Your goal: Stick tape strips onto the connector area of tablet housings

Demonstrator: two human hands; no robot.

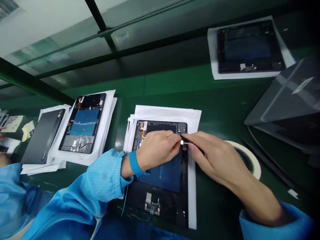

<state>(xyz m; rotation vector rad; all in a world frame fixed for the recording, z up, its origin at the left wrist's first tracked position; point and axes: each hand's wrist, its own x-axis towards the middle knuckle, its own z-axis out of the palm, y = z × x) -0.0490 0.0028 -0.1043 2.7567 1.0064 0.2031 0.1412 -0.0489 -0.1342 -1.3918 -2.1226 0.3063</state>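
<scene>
An opened tablet [160, 173] lies on white paper sheets [167, 112], its blue battery and circuit boards showing. Above its upper right part, my left hand [158, 146] is closed in a pinch, with a blue band at the wrist. A small white piece [182, 142] shows right at those fingertips; whether they grip it is unclear. My right hand [215, 156] reaches in from the right, thumb and forefinger closed on a thin metal tool [187, 143] whose tip meets the white piece. My left hand covers the tablet's upper middle.
Left of my hands lie another opened tablet [85, 121] and a dark closed one [43, 136], both on paper. A co-worker's sleeve [12, 196] is at far left. On the right are a tape roll [256, 166], a grey bin [282, 96] and an opened tablet [250, 48].
</scene>
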